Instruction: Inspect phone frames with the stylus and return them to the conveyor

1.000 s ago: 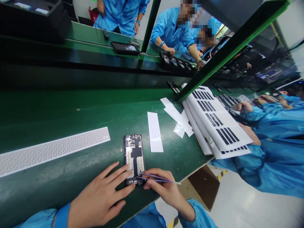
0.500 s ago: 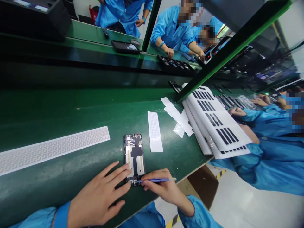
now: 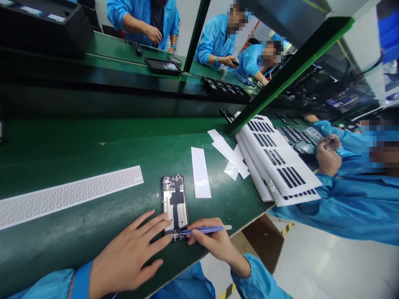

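Note:
An opened smartphone, its circuit boards and metal frame exposed, lies flat on the green workbench. My left hand is spread beside it, with fingertips resting on its lower left edge. In my right hand are blue tweezers, gripped between thumb and fingers. Their tip points at the small parts along the phone's bottom end; whether it pinches anything is too small to tell. To the right of the phone lies a white sticker sheet with rows of small pieces.
A long adhesive strip sheet lies at left. White backing papers and a stack of white sheets with black strips are at right, by a green post. Co-workers in blue sit nearby; phone trays stand behind the ledge.
The tweezers have tilted slightly in my right hand, and their blue arms show wider. My left hand stays nearly still. Co-workers' hands across the bench and at right have moved.

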### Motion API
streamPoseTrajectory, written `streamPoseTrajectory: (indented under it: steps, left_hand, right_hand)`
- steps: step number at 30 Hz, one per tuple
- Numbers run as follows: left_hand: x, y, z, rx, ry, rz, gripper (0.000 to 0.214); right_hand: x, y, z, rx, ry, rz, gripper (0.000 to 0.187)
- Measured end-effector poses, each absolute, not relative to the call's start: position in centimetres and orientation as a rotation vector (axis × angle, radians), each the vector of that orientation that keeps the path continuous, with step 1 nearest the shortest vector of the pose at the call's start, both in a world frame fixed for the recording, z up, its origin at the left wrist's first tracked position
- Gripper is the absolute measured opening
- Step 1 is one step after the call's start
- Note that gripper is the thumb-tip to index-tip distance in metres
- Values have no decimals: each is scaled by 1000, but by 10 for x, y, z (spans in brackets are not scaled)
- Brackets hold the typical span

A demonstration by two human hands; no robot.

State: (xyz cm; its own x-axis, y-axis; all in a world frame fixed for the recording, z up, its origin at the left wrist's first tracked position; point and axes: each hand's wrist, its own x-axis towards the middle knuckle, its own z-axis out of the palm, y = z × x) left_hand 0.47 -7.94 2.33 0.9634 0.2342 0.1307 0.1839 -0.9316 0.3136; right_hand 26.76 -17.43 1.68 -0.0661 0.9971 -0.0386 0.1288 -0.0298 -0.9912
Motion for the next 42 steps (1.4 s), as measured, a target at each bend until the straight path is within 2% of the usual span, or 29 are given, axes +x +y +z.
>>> streamPoseTrajectory:
  steps: [5,9,12,15,16,20,26,33,36,40,42]
  left_hand:
    - [7,-81,24,2807,331,237,60]
    - [9,-87,25,2794,384,335,67]
    - [4,-94,22,2705,640,582,74]
    - [-6,-95,16,2530,955,805,63]
    - [-11,-94,14,2488,1014,842,57]
    - [-25,-85,7,2470,1069,872,47]
    - [-25,-81,2,2620,990,918,44]
    - [-23,-82,4,2761,976,911,49]
    - [-21,-76,-7,2840,958,985,46]
    - [-14,-69,-39,2923,929,1048,29]
    - [-11,-69,-50,2921,1033,1015,24]
  right_hand:
    - [257,-178,8,-1348,-1074,926,25]
    - [239,-171,6,-1547,-1074,669,16]
    - [215,-162,6,-1705,-1216,566,38]
    - [190,-155,4,-1865,-1374,375,57]
    - [184,-152,3,-1891,-1438,312,57]
    - [181,-138,4,-1933,-1589,136,33]
    - [212,-72,20,-1992,-1718,180,41]
    - [200,93,55,-2068,-1690,40,42]
    - [190,143,65,-1961,-1639,51,47]
    - [191,154,49,-1651,-1689,165,71]
    - [198,140,37,-1546,-1727,259,66]
